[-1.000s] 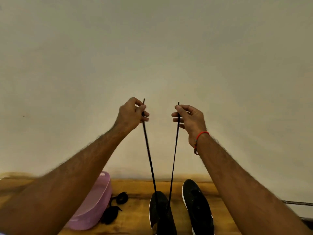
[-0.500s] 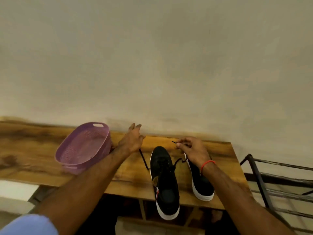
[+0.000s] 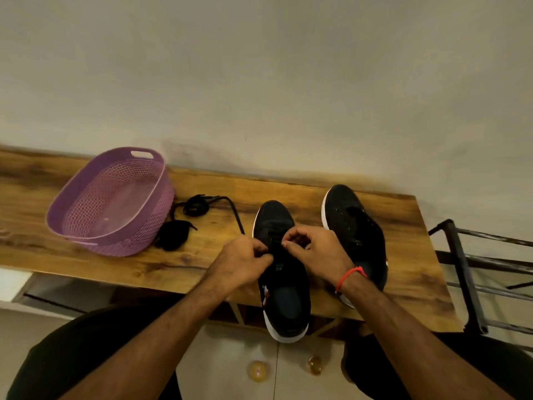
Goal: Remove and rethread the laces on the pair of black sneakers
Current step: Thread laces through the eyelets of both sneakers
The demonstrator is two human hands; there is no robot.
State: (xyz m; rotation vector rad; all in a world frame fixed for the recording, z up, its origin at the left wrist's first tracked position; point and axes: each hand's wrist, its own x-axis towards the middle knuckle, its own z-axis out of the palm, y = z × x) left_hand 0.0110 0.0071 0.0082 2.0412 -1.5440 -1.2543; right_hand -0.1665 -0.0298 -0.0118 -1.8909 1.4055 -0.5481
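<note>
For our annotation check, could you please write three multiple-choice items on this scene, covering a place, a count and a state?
1. Where is the purple perforated plastic basket?
A. on the wooden table's left part
B. on the floor
C. right of the sneakers

2. How many black sneakers are on the wooden table?
A. one
B. two
C. three

3. What are the hands doing?
A. resting flat on the table
B. lifting the basket
C. working at the laces of the near black sneaker

Answers: 1 A, it stands left of the loose black laces. 2 B, the far black sneaker stands beside the near one. 3 C, the left hand and right hand meet over its eyelets, fingers curled.
</note>
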